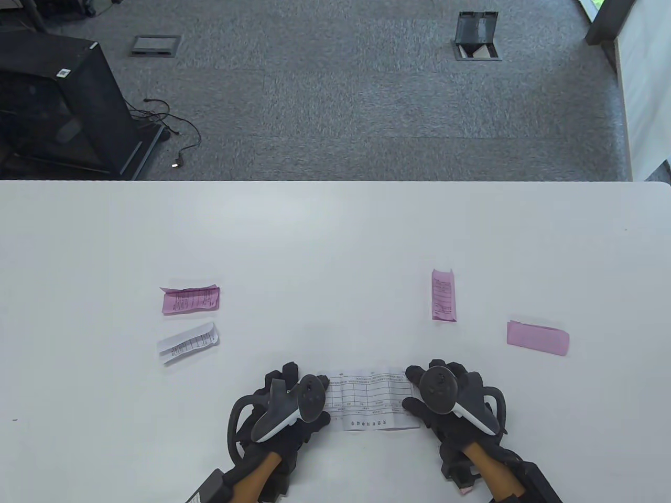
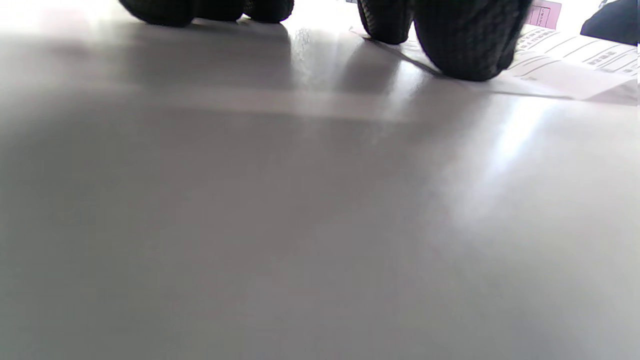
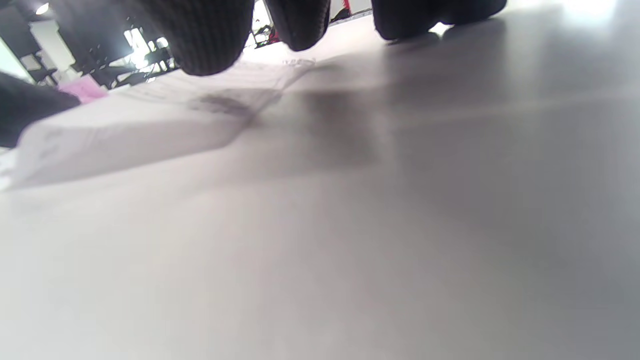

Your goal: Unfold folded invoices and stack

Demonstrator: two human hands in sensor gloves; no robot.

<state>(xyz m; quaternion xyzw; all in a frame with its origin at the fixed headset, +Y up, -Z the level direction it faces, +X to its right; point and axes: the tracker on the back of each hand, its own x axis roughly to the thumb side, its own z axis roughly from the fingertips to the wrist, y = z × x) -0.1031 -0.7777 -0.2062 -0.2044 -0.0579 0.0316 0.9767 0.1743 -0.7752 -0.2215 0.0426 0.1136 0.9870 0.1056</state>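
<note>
An unfolded white invoice (image 1: 369, 399) lies flat on the white table (image 1: 325, 246) near the front edge. My left hand (image 1: 293, 403) presses its left end and my right hand (image 1: 440, 393) presses its right end. In the left wrist view the fingertips (image 2: 460, 45) rest on the paper (image 2: 565, 65). In the right wrist view the fingertips (image 3: 205, 40) rest on the sheet (image 3: 150, 120). A folded pink invoice (image 1: 190, 299) and a folded white invoice (image 1: 187, 342) lie at the left. Two folded pink invoices (image 1: 443, 295) (image 1: 537, 338) lie at the right.
The table's far edge (image 1: 335, 182) borders grey carpet. A black cabinet (image 1: 57, 105) with loose cables stands on the floor at the far left. Floor boxes (image 1: 476, 36) sit in the carpet.
</note>
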